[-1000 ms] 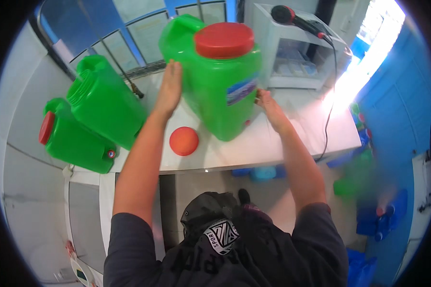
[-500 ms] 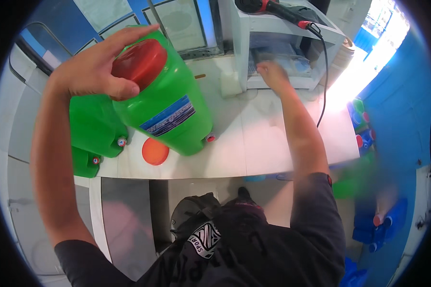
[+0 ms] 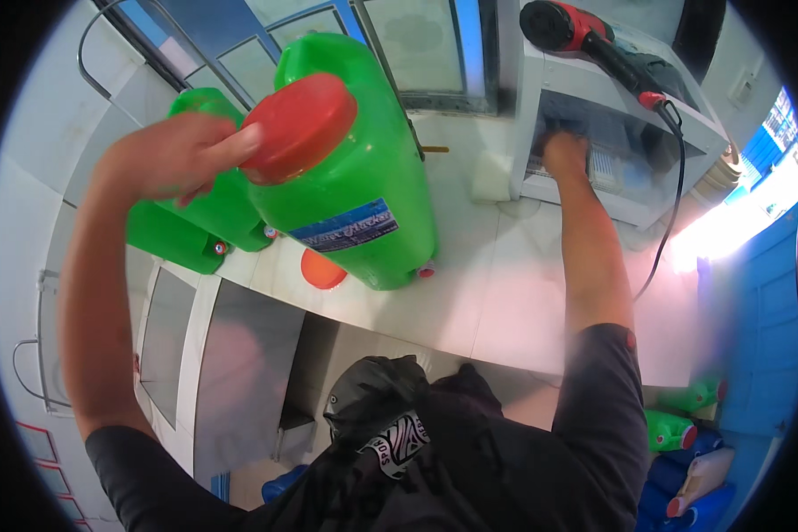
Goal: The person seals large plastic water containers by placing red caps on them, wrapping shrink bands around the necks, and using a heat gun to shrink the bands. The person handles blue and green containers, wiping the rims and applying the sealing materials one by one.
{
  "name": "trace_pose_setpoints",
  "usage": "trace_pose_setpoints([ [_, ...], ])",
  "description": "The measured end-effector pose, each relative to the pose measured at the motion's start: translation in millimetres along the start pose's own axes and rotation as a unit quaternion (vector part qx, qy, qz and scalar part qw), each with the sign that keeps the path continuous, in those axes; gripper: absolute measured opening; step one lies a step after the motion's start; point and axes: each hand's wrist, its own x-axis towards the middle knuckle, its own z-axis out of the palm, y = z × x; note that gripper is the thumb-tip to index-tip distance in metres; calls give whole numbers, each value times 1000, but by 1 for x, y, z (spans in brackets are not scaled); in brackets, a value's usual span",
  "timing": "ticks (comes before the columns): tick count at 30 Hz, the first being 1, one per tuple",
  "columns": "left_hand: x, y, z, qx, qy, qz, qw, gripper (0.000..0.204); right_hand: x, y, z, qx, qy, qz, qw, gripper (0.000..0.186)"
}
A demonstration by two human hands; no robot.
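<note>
A tall green plastic water container (image 3: pixel 395 164) stands on the counter in front of me, with a blue label and a small spigot near its base. Its wide red screw cap (image 3: pixel 300 126) is on top. My left hand (image 3: pixel 173 155) is at the cap's left edge, fingers loosely bent and apart, one fingertip at the rim. My right hand (image 3: pixel 565 152) reaches inside a white open-fronted cabinet (image 3: pixel 614 204) at the back right; its fingers are hidden in shadow. A loose orange-red lid (image 3: pixel 323 270) lies flat beside the container's base.
More green containers (image 3: pixel 168 238) stand at the left. A black and red corded heat-gun-like tool (image 3: pixel 585 40) lies on the cabinet, its cord hanging onto the white counter (image 3: pixel 505 301). Green jugs (image 3: pixel 669 432) and blue jugs (image 3: pixel 709 505) sit low at the right.
My right hand has gone deeper into the cabinet. My left hand has drawn back from over the cap to its left edge. The view has shifted, moving the scene across the picture.
</note>
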Motion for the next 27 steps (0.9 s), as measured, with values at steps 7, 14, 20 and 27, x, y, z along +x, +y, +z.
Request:
trace_pose_setpoints([
  [7,38,-16,18,4,230,233,945,52,-49,-2,-38,313,359,174,862,23],
  [14,-14,-117,56,-271,4,248,930,59,-230,-18,-83,479,326,194,792,21],
  [20,22,-44,242,-482,-194,281,807,48,-324,-103,-122,443,279,8,852,10],
  [27,50,17,300,-715,-191,182,648,43,-369,-188,-171,312,179,-229,905,24],
])
